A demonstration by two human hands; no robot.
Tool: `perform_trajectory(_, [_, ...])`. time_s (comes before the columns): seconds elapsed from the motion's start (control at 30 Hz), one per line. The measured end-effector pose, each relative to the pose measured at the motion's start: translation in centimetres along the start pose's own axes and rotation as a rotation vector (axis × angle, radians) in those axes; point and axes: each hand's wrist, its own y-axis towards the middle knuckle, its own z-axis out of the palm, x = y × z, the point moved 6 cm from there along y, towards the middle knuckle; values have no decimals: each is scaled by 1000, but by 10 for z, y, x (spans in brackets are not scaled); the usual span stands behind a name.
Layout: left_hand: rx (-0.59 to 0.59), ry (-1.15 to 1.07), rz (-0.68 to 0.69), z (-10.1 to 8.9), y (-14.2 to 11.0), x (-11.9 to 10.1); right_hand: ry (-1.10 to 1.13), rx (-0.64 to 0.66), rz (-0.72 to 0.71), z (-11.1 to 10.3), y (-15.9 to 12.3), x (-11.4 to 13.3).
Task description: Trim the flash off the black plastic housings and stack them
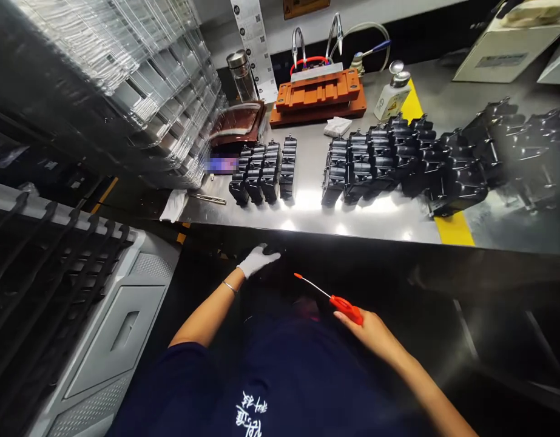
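My left hand [256, 260] wears a white glove and reaches below the table's front edge, its fingers curled on a dark part I cannot make out in the shadow. My bare right hand [368, 328] is closed on a red-handled tool [338, 300] whose thin shaft and red tip point up and left toward the left hand. On the metal table [307, 212] above stand rows of black plastic parts: a small group [264, 170] at the left and a long row [389, 161] running to the right.
Stacked clear plastic trays [138, 79] rise at the left, with black racks [43, 243] below them. An orange fixture [318, 94], a pump bottle [391, 91], a metal flask [241, 73], a white cloth [174, 206] and a yellow floor-tape stripe [452, 227] sit on the table.
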Motion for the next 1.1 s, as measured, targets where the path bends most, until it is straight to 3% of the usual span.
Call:
perform_trajectory(0.13, [-136, -50, -105, 10, 15, 11, -124, 57, -25, 15, -4, 24])
perform_trajectory(0.33, [-181, -46, -136, 26, 14, 2, -262, 94, 34, 20, -4, 42])
perform_trajectory(0.53, [-169, 36, -132, 26, 9, -4, -290, 100, 51, 19, 0, 38])
perform_trajectory(0.8, [-30, 268, -33, 24, -20, -11, -296, -75, 171, -13, 16, 25])
perform_trajectory(1.1, [-17, 530, -34, 22, -37, -23, -292, -28, 143, -3, 23, 11])
